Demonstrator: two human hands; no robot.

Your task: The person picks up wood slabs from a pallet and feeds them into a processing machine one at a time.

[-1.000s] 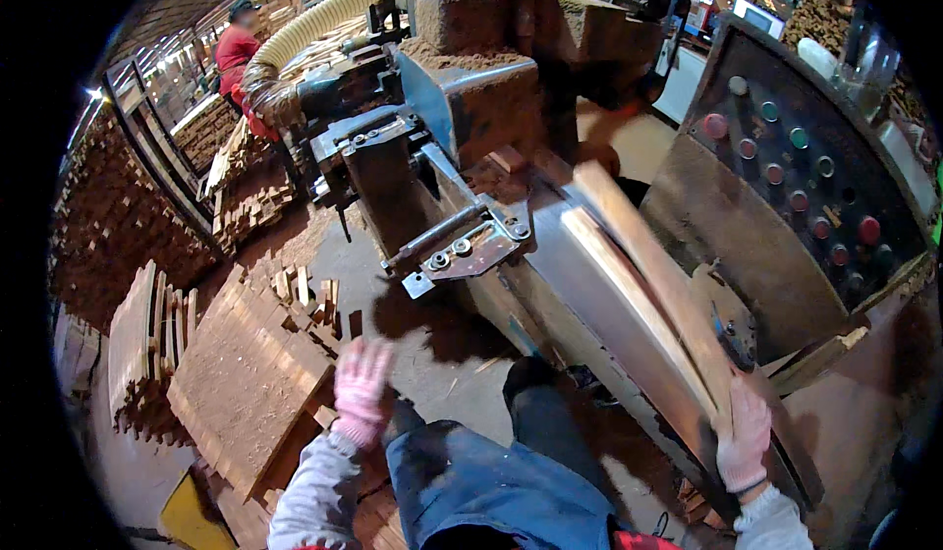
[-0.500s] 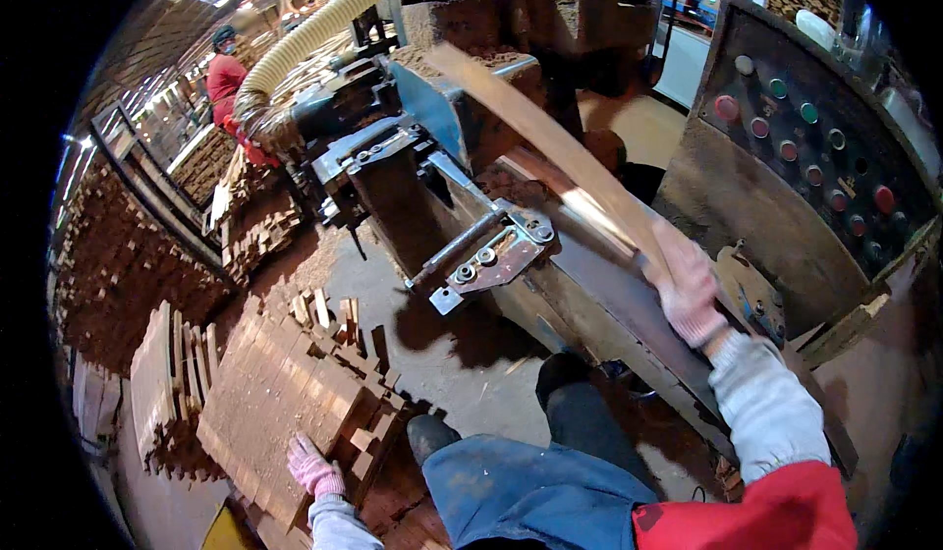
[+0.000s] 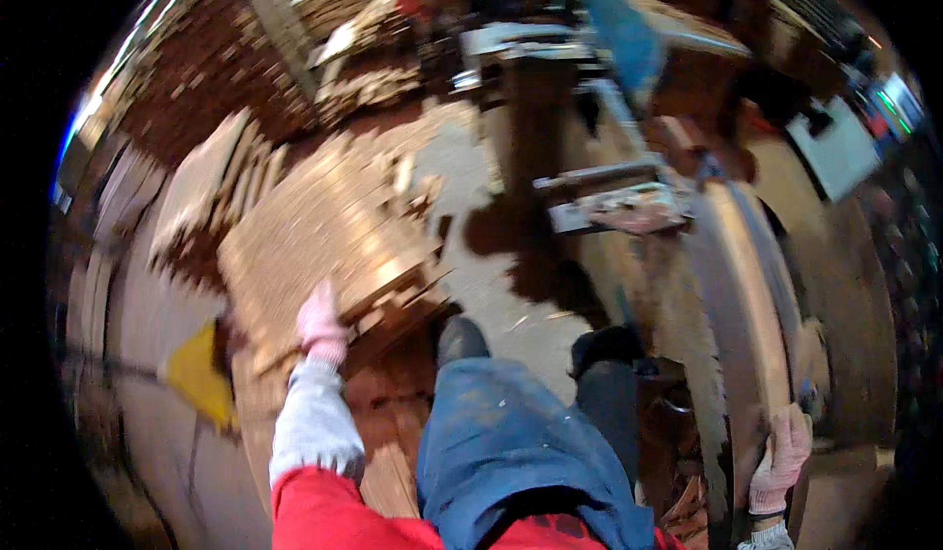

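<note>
Pink-gloved, the right hand is gripping the near end of a long, pale wooden strip, which is lying lengthwise along a narrow metal machine bed. The left hand, likewise gloved, is touching the near edge of a plank stack; blur is hiding whether its fingers are curling.
</note>
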